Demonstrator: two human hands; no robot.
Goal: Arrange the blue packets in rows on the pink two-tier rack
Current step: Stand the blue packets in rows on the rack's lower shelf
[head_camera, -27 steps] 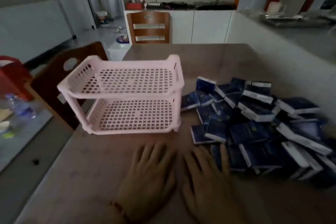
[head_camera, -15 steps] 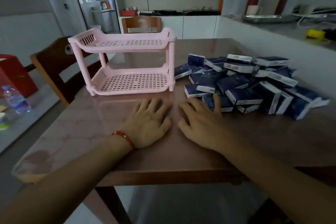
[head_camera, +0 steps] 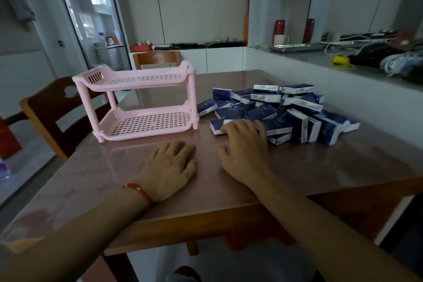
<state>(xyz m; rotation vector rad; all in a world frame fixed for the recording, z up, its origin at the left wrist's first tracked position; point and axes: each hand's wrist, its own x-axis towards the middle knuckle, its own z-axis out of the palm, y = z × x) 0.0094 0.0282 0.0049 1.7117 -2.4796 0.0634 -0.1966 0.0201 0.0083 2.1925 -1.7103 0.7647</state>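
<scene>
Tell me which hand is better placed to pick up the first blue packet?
The right hand: its fingers already reach the nearest packet at the pile's edge. The left hand rests flat on the table, nearer the rack.

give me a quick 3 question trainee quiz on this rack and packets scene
1. True or false: the pink rack already holds packets.
2. Which hand touches the pile of blue packets? A left B right C neither
3. Fill in: the left hand rests flat on the ____.

Key: 1 false, both tiers are bare. 2 B, the right hand reaches the nearest packet. 3 table.
</scene>
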